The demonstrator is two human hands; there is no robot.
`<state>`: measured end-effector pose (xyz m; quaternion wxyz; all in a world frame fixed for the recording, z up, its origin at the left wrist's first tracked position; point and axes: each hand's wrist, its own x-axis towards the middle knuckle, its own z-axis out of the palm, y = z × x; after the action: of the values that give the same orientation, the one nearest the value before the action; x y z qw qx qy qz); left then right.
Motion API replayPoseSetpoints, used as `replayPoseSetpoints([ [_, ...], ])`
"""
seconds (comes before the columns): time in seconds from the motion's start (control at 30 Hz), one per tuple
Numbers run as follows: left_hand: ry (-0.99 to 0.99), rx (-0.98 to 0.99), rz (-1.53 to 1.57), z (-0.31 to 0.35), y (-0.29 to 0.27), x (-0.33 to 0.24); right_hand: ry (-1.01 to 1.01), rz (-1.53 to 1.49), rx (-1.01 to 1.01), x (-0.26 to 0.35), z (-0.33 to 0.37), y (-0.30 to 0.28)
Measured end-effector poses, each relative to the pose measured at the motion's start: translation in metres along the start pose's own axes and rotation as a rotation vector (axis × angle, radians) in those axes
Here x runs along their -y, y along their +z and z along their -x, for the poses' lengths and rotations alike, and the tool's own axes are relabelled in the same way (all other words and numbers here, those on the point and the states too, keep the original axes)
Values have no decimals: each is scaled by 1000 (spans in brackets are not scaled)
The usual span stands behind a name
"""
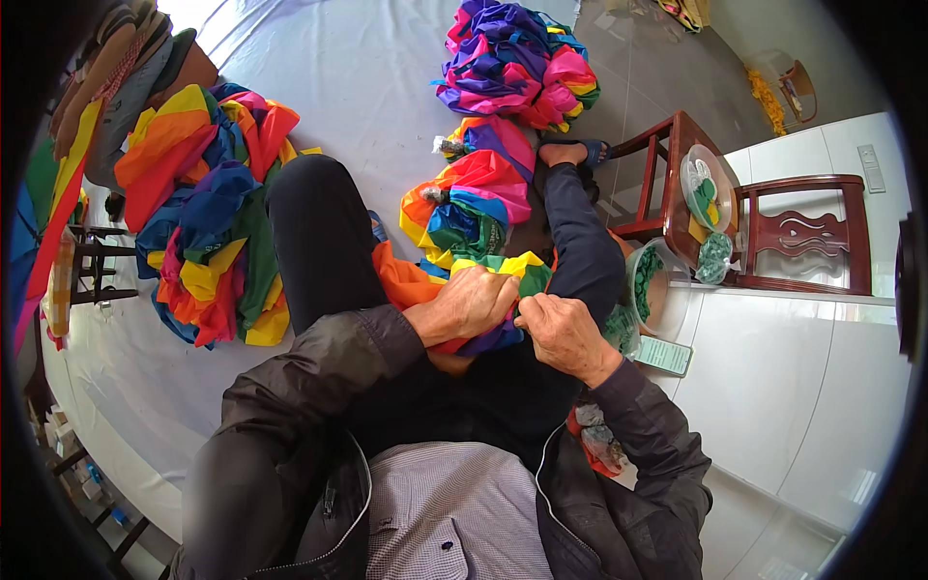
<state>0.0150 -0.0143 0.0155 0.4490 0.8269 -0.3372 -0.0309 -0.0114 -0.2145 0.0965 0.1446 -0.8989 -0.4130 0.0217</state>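
Observation:
A rainbow-striped cloth (401,278) lies bunched across my lap, with orange, yellow, green and purple parts showing. My left hand (466,305) is closed on it, thumb and fingers pressed together. Close beside it, my right hand (568,336) pinches the cloth's green and yellow edge. The fingertips of the two hands are only a little apart, and whatever small thing may be between them is hidden. From my lap the cloth seems to run on into a multicoloured heap (488,179) on the floor between my feet.
More rainbow cloth is piled at far centre (522,72) and on my left (203,232). On my right, a dark red wooden chair (667,184) bears a clear bowl (704,184) of green and yellow pieces. A clear tub (652,280) of green pieces and a phone-like slab (664,356) are nearer.

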Motion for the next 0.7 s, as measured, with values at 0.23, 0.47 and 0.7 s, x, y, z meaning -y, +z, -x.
replayPoseSetpoints([
  [0.23, -4, -34, -25, 2, 1, -2, 269, -207, -62, 20, 1, 8],
  [0.47, -8, -35, -47, 3, 2, -4, 453, -252, -33, 32, -1, 7],
  [0.7, -26, -34, -70, 1, 2, -5, 512, -298, -92, 30, 1, 18],
])
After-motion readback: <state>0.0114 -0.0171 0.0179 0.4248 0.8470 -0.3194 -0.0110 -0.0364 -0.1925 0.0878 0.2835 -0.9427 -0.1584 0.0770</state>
